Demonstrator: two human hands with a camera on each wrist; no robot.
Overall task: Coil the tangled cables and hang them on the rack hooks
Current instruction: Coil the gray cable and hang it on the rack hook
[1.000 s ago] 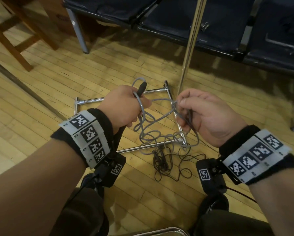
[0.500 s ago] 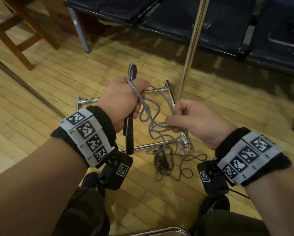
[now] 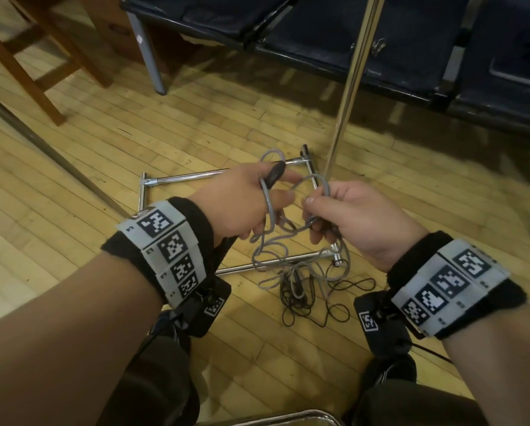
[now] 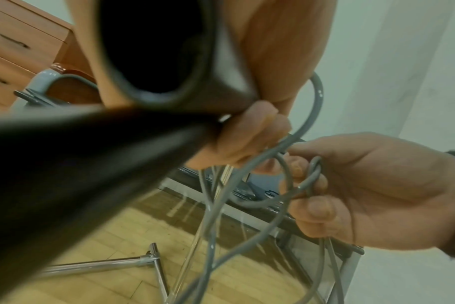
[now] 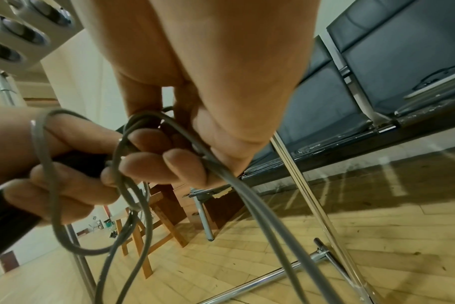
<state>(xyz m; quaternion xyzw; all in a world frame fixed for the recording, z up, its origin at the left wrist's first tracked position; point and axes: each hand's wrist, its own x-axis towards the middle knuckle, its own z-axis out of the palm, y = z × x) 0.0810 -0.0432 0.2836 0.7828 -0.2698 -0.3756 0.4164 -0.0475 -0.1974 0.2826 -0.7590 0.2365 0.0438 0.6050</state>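
Observation:
A grey cable [image 3: 270, 210] runs in loose loops between my two hands and down to a tangle on the floor. My left hand [image 3: 251, 204] grips a black handle [image 3: 274, 173] with a turn of the grey cable over it; the handle fills the left wrist view as a dark bar [image 4: 78, 164]. My right hand [image 3: 328, 210] pinches a loop of the grey cable [image 4: 313, 176] [image 5: 148, 156] just right of the left hand. A thin black cable [image 3: 303, 299] lies knotted with the grey one on the floor. The chrome rack base [image 3: 196, 176] and upright pole [image 3: 346, 87] stand behind the hands.
A row of dark blue seats [image 3: 365, 35] on metal legs runs along the back. Wooden furniture legs [image 3: 42, 72] stand at the far left. A slanted metal bar [image 3: 42, 142] crosses the wooden floor on the left. A metal rim [image 3: 273, 418] shows by my knees.
My left hand has tipped the black handle from upright to pointing away, and both hands have drawn closer together. The right hand has moved up to a higher loop of grey cable.

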